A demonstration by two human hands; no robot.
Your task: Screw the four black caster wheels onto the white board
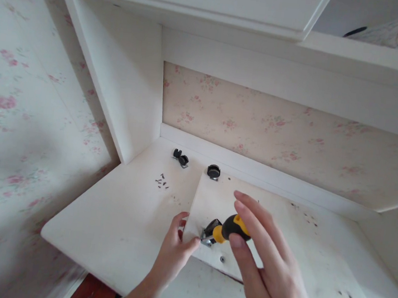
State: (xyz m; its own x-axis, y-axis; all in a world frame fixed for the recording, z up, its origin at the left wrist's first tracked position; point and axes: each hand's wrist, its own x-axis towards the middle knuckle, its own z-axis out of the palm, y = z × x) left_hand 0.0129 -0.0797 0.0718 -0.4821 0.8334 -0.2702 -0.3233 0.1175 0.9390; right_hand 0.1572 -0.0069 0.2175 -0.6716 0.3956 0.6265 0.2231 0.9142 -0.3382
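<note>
Left hand [174,248]: closed over the near left corner of a loose white panel [215,200], thumb on the top face and fingers curled at the edge, pinning it flat on the desk [112,225].

Right hand [264,269]: fingers long and nearly straight. The thumb tip sits under, and a fingertip over, the yellow and black handle of a stubby screwdriver [231,228]. It is a light fingertip hold rather than a fist, though motion blur makes the contact uncertain.

The screwdriver leans left and down, its tip at a metal hinge [209,231] fixed at the panel's near edge, just right of the left thumb.

Step in hand, as judged: working a screw at that hinge, the tool being spun between the fingertips. Any firmer turn would call for a closed grip, pressure along the shaft and the panel held from sliding.

Beyond the hands, a black hinge cup [213,171] sits at the panel's far corner. A second hinge part [181,158] lies further left, with a small scatter of dark screws [162,181] nearer.

Not made out: the screwdriver tip and the screw head, which are masked by the hinge. Both wrists are cut off by the lower frame edge.
</note>
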